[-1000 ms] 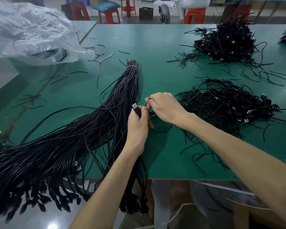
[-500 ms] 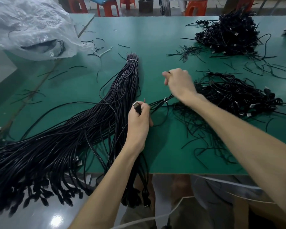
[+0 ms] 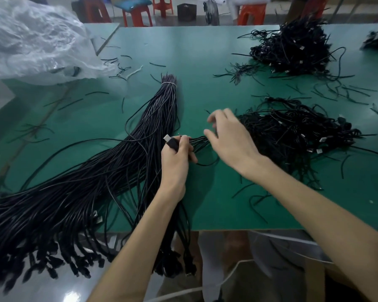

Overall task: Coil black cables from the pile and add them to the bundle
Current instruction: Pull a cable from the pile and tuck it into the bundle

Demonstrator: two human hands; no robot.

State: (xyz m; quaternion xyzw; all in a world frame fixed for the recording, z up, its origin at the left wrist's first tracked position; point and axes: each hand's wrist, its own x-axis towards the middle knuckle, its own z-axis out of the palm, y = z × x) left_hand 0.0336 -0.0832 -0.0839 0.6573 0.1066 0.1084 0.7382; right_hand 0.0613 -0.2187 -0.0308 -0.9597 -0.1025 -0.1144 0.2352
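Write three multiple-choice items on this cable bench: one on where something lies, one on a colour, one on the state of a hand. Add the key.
1. Where does the clear plastic bag lie?
A. at the far left, away from both hands
B. on the nearer cable pile
C. under the right forearm

2. What colour is the tie round the far end of the bundle?
A. red
B. white
C. blue

3. What is the left hand doing?
A. lying flat and empty
B. gripping a cable plug
C. holding scissors

Key:
1 A, the bag fills the upper left corner.
2 B, a pale band cinches the cables there.
3 B, its fingers curl round the black plug, with the metal tip sticking out.
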